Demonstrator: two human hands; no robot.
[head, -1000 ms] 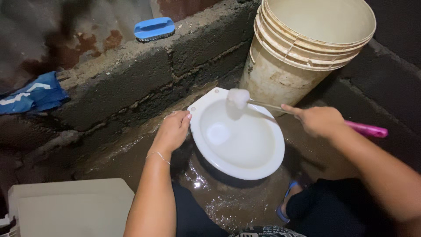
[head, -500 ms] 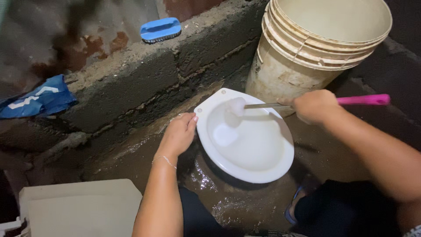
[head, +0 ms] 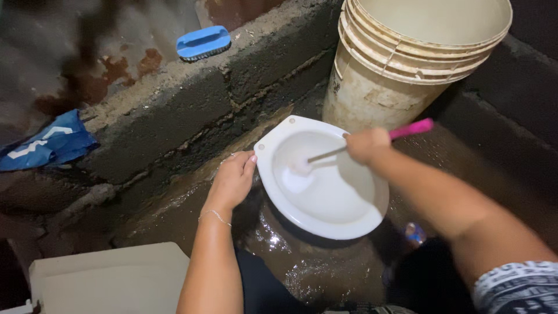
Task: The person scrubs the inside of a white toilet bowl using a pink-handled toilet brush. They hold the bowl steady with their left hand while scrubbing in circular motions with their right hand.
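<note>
A white toilet bowl (head: pixel 343 218) is set in the wet brown floor. My left hand (head: pixel 232 180) rests on its left rim, fingers curled against the edge. A toilet brush with a pink handle (head: pixel 410 128) and a metal shaft is gripped in my right hand (head: pixel 365 144) above the bowl. Its white head (head: pixel 301 167) is pressed down inside the bowl, near the drain hole. A thin bracelet circles my left wrist.
A stack of cream plastic buckets (head: pixel 401 58) stands behind the bowl. A blue scrub brush (head: pixel 203 42) lies on the grey block ledge (head: pixel 174 99), with blue cloth (head: pixel 46 142) at the left. A cream lid (head: pixel 110 279) sits at lower left. My sandalled foot (head: pixel 414 232) is beside the bowl.
My right hand has swung the brush from the bowl's far rim down into the bowl, moving left over it. My left hand has stayed on the rim.
</note>
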